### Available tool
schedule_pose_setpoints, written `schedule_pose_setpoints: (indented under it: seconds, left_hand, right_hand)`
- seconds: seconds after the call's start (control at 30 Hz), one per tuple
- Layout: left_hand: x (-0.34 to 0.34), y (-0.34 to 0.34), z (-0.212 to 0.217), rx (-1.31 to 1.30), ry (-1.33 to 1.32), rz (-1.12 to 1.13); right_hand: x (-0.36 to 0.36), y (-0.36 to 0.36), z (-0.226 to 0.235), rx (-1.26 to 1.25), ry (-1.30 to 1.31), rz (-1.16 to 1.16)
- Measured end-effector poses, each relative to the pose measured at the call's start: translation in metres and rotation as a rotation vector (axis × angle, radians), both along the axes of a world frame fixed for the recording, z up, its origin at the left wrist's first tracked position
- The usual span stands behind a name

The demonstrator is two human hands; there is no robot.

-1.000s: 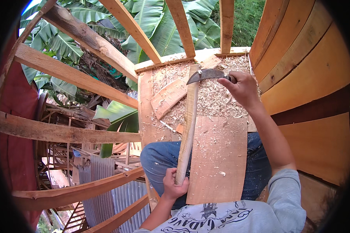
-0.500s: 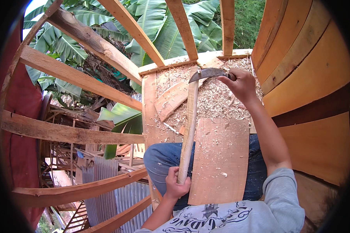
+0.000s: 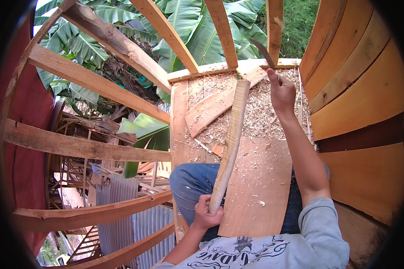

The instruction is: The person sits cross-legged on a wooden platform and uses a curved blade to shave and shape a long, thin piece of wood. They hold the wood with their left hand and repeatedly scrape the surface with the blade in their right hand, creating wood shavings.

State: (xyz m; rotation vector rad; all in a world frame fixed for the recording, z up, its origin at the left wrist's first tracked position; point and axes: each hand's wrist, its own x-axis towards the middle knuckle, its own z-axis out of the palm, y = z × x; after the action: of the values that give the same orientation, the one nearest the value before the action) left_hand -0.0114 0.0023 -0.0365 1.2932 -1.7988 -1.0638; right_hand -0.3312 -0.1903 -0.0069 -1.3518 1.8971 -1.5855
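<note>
My left hand [image 3: 207, 212] is closed round the near end of a long pale wooden stick [image 3: 231, 139]. The stick slants up and away across my left thigh, its far end over the wood shavings. In my right hand [image 3: 283, 93], raised at the far right, is the handle of a curved knife [image 3: 263, 52]. Its dark blade points up and to the left, apart from the stick. A flat wooden board [image 3: 258, 193] dusted with shavings lies across my lap, to the right of the stick.
Wood shavings [image 3: 260, 117] cover the plank floor ahead, with a loose plank [image 3: 211, 111] among them. Wooden slats [image 3: 90, 145] form an open railing on the left and front. A wall of orange-brown boards [image 3: 359, 121] rises close by my right arm. Banana leaves [image 3: 202, 36] hang outside.
My right hand has lifted the knife off the stick's far end, and its blade has swung upward. The stick's far end has shifted to the right in view.
</note>
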Motion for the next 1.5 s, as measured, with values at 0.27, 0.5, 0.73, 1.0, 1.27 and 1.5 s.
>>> schedule_pose_setpoints:
  seconds: [0.27, 0.5, 0.73, 1.0, 1.27, 1.5]
  left_hand:
    - [0.002, -0.001, 0.0, 0.102, 0.067, 0.014]
    - [0.008, -0.009, 0.011, 0.329, 0.2, -0.033]
    - [0.021, -0.019, 0.021, 0.549, 0.333, -0.097]
    - [0.013, -0.031, 0.043, 0.762, 0.314, -0.184]
    - [0.009, -0.029, 0.049, 0.73, 0.212, -0.175]
    - [0.004, -0.024, 0.04, 0.321, 0.006, -0.202]
  right_hand:
    - [-0.039, 0.018, -0.009, -0.003, -0.297, -0.028]
    - [-0.028, 0.078, -0.063, 0.149, -0.307, 0.07]
    - [-0.026, 0.076, -0.075, 0.108, -0.269, 0.023]
    - [-0.023, 0.086, -0.068, 0.13, -0.096, 0.1]
    - [-0.02, 0.092, -0.063, 0.067, 0.15, 0.198]
    - [0.001, 0.104, -0.042, -0.052, 0.305, 0.198]
